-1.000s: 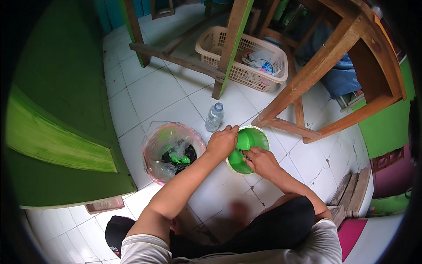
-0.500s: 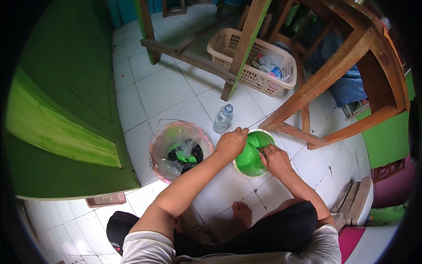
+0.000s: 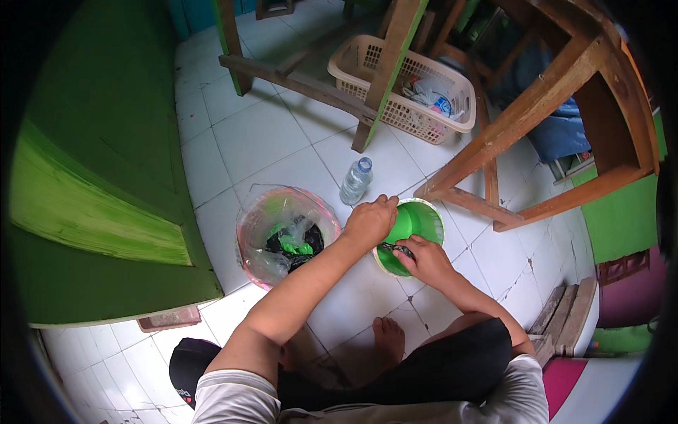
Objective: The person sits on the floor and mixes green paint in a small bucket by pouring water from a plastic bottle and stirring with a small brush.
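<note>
A pail of bright green paint (image 3: 429, 213) stands on the floor in front of me. My left hand (image 3: 373, 220) is closed on its upper left rim. Inside the pail's near side, my right hand (image 3: 425, 260) grips a short, dark, paint-stained tool (image 3: 397, 248), whose kind I cannot make out. Left of the pail is a pinkish bucket (image 3: 248, 233) lined with clear plastic, with black and green-smeared plastic in it. Just beyond my left hand, an uncapped clear plastic bottle (image 3: 356, 182) stands upright.
Behind the bottle are a green-edged wooden table leg (image 3: 388, 78) and a beige plastic basket (image 3: 406, 126) holding plastic items. A wooden chair (image 3: 522, 134) leans in from the right. At left is a green panel (image 3: 106, 191) with a lighter streaked patch; a reddish tray (image 3: 169, 319) lies below it.
My right hand has moved slightly left and down, bringing the dark tool across the pail's near side. My left hand stays on the rim. The whole view has shifted slightly.
</note>
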Motion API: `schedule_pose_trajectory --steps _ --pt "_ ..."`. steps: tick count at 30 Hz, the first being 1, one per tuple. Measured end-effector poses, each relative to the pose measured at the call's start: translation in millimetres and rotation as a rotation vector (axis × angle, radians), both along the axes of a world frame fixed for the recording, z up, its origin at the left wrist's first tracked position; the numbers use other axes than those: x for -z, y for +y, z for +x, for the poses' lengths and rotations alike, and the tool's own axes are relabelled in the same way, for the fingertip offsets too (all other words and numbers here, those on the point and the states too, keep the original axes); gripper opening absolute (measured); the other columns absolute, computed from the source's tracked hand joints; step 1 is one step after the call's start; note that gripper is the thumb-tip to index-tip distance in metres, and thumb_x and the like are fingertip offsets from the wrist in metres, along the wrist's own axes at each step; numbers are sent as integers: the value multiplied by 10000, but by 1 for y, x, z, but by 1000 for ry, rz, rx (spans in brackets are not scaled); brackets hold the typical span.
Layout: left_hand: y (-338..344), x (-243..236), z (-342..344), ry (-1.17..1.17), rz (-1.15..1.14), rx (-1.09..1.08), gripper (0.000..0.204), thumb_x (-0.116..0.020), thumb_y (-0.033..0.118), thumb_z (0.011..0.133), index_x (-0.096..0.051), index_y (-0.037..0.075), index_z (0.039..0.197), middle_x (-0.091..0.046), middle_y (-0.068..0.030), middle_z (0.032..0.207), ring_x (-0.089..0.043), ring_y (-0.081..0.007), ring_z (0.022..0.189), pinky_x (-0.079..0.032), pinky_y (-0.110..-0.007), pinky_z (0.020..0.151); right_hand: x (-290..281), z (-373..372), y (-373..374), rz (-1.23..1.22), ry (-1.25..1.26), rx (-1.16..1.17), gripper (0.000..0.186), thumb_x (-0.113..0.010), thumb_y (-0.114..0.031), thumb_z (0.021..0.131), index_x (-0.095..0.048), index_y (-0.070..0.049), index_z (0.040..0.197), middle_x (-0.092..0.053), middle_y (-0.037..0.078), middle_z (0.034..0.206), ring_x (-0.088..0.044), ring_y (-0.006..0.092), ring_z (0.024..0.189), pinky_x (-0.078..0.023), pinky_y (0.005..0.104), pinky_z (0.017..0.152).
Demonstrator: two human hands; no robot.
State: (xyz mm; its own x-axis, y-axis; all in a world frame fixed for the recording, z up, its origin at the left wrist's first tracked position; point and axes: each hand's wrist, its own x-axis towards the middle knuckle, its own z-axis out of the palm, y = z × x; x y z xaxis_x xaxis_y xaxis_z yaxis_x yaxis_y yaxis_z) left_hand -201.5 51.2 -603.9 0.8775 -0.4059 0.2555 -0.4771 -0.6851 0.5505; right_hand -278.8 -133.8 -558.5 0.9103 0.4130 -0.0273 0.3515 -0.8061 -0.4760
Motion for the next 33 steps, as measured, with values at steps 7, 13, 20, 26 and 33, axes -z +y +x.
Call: schedule_pose_trajectory --steps 7,13,20,26,33 --pt "4 -2 -1 75 -12 51 265 -566 222 980 -594 57 1186 -668 -191 1012 -677 -391 897 -544 -494 783 -1 8 -22 -166 -96 102 272 -663 -250 934 -693 -18 1074 -684 197 948 -685 384 820 -560 463 732" --pt "9 -3 4 71 27 29 265 -571 223 983 -604 59 1189 -659 -179 1098 -665 -395 930 -538 -489 811 0 22 -27 -288 -367 29 256 -639 -223 945 -687 -39 1116 -648 125 1001 -683 271 948 -587 393 722" --pt "8 -7 5 89 5 12 247 -591 209 977 -602 58 1172 -658 -169 1115 -659 -410 939 -535 -494 818 7 16 -30 -464 -315 -148 258 -617 -106 893 -677 -11 1126 -636 108 974 -681 258 900 -595 360 712" --pt "9 -7 5 118 43 3 254 -592 212 981 -593 56 1181 -657 -174 1133 -658 -419 936 -534 -496 822 -4 8 -25 -429 -254 -99 272 -615 -78 878 -665 9 1131 -637 118 1007 -672 265 948 -598 366 733" --pt "10 -7 3 91 46 10 274 -595 230 985 -592 59 1199 -660 -179 1135 -660 -426 930 -536 -496 811 4 3 -26 -456 -273 -219 308 -627 -22 821 -660 24 1124 -638 120 1074 -664 260 987 -600 363 741"
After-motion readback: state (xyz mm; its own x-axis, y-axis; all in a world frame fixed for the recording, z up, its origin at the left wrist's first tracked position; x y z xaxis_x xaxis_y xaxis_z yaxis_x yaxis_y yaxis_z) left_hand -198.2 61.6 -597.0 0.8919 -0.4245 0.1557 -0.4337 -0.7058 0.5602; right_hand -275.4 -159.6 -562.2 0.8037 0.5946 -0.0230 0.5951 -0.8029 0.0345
